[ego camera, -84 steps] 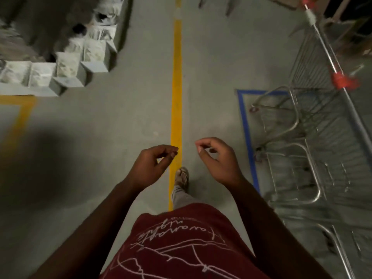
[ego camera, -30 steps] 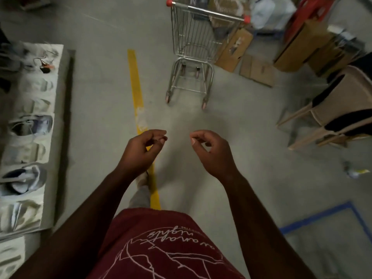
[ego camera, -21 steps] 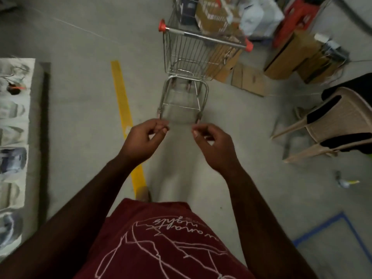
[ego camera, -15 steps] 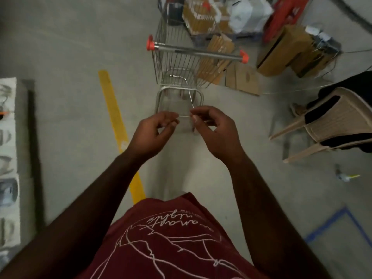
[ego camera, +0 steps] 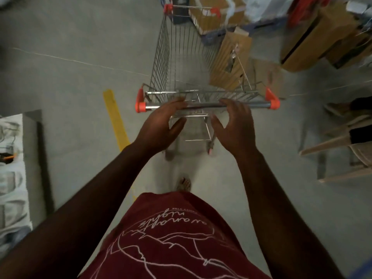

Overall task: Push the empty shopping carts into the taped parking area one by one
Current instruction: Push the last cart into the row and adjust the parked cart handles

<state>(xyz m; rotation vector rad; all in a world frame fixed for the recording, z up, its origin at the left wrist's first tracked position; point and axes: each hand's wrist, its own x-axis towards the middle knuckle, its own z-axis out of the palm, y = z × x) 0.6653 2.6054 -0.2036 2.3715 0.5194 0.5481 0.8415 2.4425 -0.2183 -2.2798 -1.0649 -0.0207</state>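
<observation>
An empty wire shopping cart [ego camera: 181, 57] with a steel handle bar [ego camera: 205, 106] and orange end caps stands right in front of me on the grey floor. My left hand [ego camera: 161, 125] reaches the left half of the bar, fingers lying over it and thumb spread below. My right hand [ego camera: 235, 125] does the same on the right half, thumb held apart under the bar. Neither hand is wrapped round the bar. A sliver of blue tape [ego camera: 363, 267] shows at the bottom right corner.
Cardboard boxes [ego camera: 229, 61] lie just beyond the cart's right side, with bigger boxes [ego camera: 314, 35] behind. A second cart [ego camera: 189, 9] loaded with boxes stands farther off. A beige chair [ego camera: 346, 137] is at the right, a yellow floor line [ego camera: 115, 117] and a display of white packs [ego camera: 12, 188] at the left.
I have walked up to the cart. Both hands, earlier loosely curled in the air, have spread and come onto its handle bar.
</observation>
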